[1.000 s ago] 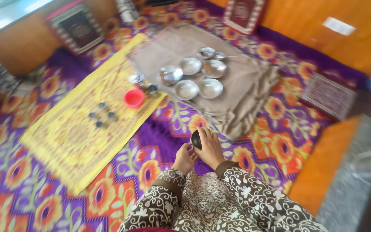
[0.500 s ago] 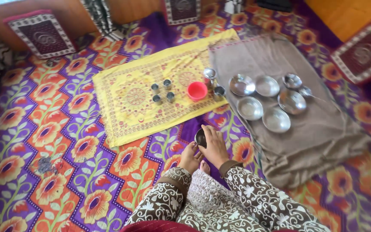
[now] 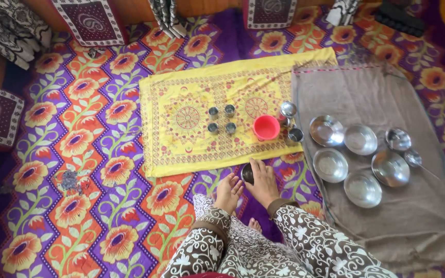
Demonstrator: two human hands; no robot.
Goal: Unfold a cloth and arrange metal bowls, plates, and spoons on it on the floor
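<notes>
My right hand (image 3: 263, 183) grips a small dark metal cup (image 3: 247, 174) just below the near edge of the yellow patterned cloth (image 3: 181, 144). My left hand (image 3: 229, 191) hovers beside the cup with its fingers loosely apart, touching or almost touching it. On the yellow cloth stand several small steel cups (image 3: 221, 119), a red plastic cup (image 3: 266, 127), a steel goblet (image 3: 288, 110) and a steel tumbler (image 3: 295, 135). Both my sleeves are brown with white floral print.
A brown cloth (image 3: 346, 92) at the right bears several steel bowls (image 3: 330, 164) and a spoon (image 3: 418, 160). All lies on a purple and orange floral carpet (image 3: 78, 170). Dark patterned cushions (image 3: 91, 20) line the far wall and left side.
The view has swung so the cloths now sit straight ahead. My hands with the dark cup stay just below the yellow cloth; my left hand has eased slightly away from the cup.
</notes>
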